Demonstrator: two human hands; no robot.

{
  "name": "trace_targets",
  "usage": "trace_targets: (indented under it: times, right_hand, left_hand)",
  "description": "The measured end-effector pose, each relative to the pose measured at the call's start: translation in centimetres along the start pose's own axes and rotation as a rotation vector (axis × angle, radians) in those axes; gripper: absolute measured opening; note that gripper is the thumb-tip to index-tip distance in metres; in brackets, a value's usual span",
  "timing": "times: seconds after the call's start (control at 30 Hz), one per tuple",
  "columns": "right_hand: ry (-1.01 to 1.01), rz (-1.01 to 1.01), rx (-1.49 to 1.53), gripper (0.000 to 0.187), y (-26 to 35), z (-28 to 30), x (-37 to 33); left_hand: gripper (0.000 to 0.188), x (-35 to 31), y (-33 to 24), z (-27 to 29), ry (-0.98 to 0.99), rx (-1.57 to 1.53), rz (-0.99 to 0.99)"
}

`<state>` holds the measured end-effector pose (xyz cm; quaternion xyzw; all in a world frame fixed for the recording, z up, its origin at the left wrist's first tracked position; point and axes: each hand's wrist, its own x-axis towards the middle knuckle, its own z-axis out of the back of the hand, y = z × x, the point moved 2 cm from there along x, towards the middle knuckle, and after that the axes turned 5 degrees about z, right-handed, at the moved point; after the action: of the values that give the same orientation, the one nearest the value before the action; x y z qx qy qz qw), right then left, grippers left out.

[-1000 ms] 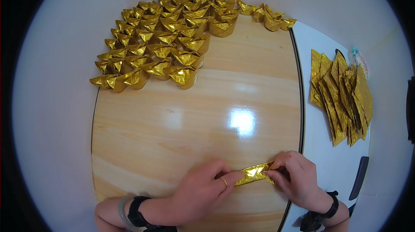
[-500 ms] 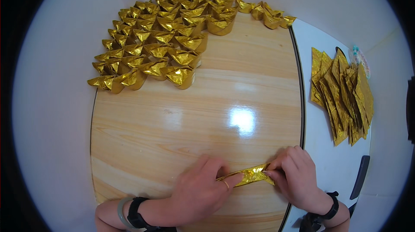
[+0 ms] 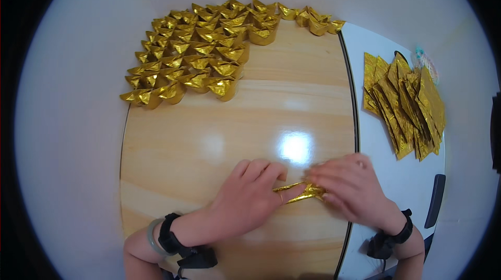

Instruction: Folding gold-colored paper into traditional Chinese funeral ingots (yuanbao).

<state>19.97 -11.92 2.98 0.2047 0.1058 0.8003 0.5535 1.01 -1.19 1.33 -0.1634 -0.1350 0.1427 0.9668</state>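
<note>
A narrow folded strip of gold foil paper point(image 3: 311, 192) lies low over the wooden table in front of me. My left hand point(image 3: 251, 195) is closed on its left end, the thumb lying along the strip and the fingers arched behind. Over the right end curves my right hand point(image 3: 352, 189), its fingers bent across the paper and its thumb on the near side; the fingertips are slightly blurred. The right tip of the strip is hidden under that hand.
Rows of folded gold paper ingots point(image 3: 195, 48) fill the table's far left, with several smaller ones point(image 3: 318, 25) along the far edge. A fanned stack of flat gold papers point(image 3: 404, 105) sits on the white surface point(image 3: 376, 175) at right, past the wooden table's point(image 3: 292, 108) dark edge.
Both hands have moved slightly away from me with the strip. My right hand has gone from pinching the right end to curving its fingers over it. The view has shifted a little.
</note>
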Motion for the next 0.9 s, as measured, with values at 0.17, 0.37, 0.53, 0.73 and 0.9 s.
trace_targets:
  times: [0.17, 0.37, 0.53, 0.73, 0.9]
  right_hand:
    - [0.228, 0.048, -0.114, 0.059, 3.4, 0.1, -0.5]
    - [0.324, 0.038, -0.233, 0.093, 4.0, -0.8, -1.3]
    - [0.375, 0.099, -0.238, 0.105, 3.6, -0.6, -1.3]
    - [0.356, 0.106, -0.131, 0.109, 3.2, -0.6, -1.6]
    - [0.356, 0.118, -0.102, 0.107, 2.8, -0.6, -2.0]
  left_hand:
    - [0.035, 0.2, 0.5, 0.6, 0.026, -0.009, -0.052]
    - [0.035, 0.1, 0.3, 0.0, -0.006, -0.049, -0.148]
    - [0.022, -0.2, 0.4, -0.4, -0.123, 0.016, -0.263]
    - [0.018, 0.0, 0.7, -0.1, -0.090, -0.089, -0.131]
    - [0.027, 0.7, 0.7, 0.5, 0.025, -0.357, -0.081]
